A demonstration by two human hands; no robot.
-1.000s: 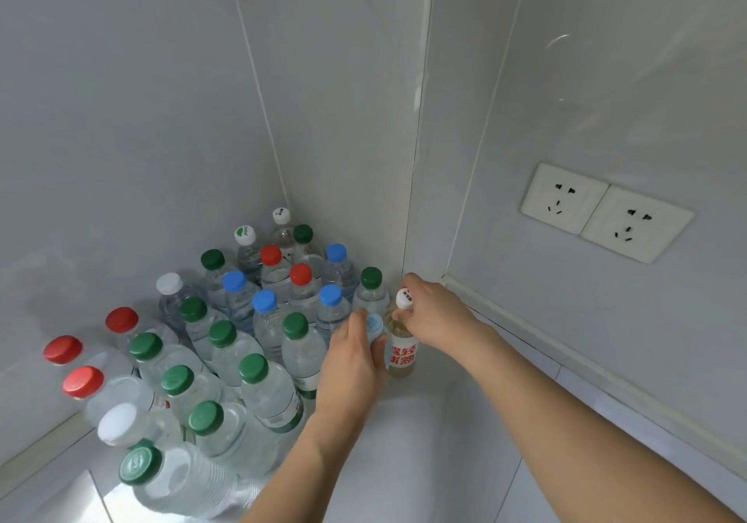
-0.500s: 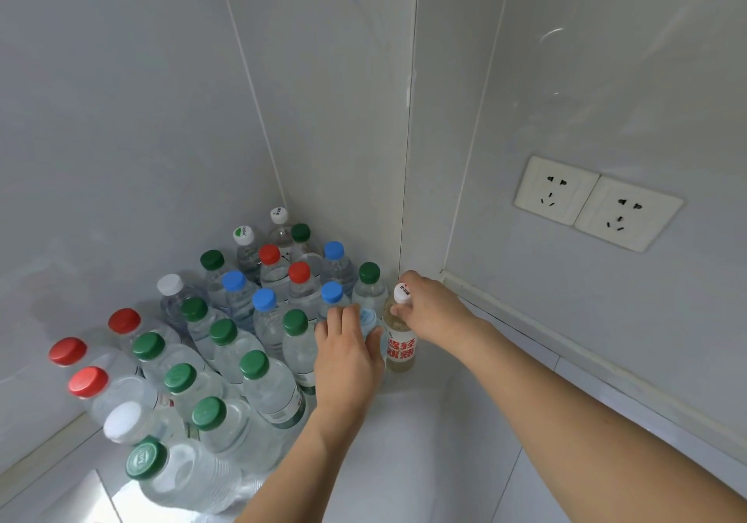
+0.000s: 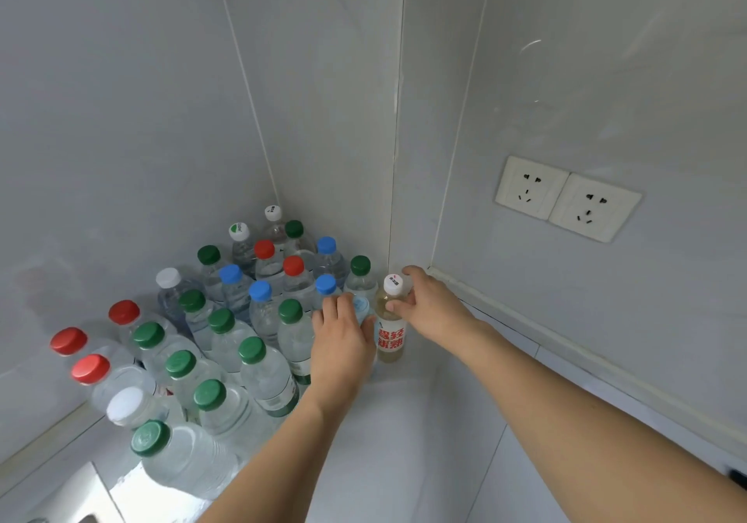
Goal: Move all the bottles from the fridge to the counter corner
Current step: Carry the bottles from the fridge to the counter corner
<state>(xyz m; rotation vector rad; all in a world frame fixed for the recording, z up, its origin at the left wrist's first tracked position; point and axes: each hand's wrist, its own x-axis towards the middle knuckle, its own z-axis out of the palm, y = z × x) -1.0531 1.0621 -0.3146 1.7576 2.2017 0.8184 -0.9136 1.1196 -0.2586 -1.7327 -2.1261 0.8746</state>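
Several clear water bottles (image 3: 226, 344) with green, red, blue and white caps stand packed in the corner of the white counter (image 3: 408, 454). At the group's right edge stands a yellowish bottle (image 3: 390, 338) with a white cap and a red-lettered label. My right hand (image 3: 430, 308) grips it round the neck, close to the wall corner. Just left of it is a bottle with a pale blue cap (image 3: 361, 306). My left hand (image 3: 341, 344) holds it from the front, fingers over its shoulder, and hides most of its body.
Grey tiled walls close the corner at the left, back and right. Two white wall sockets (image 3: 566, 198) sit on the right wall above a low ledge (image 3: 566, 340). A bright strip of a lower edge (image 3: 60, 494) shows at the bottom left.
My left hand has shifted up and over the pale-blue-capped bottle, its fingers now lying across the top. My right hand stays on the yellowish bottle. The view has tilted slightly.
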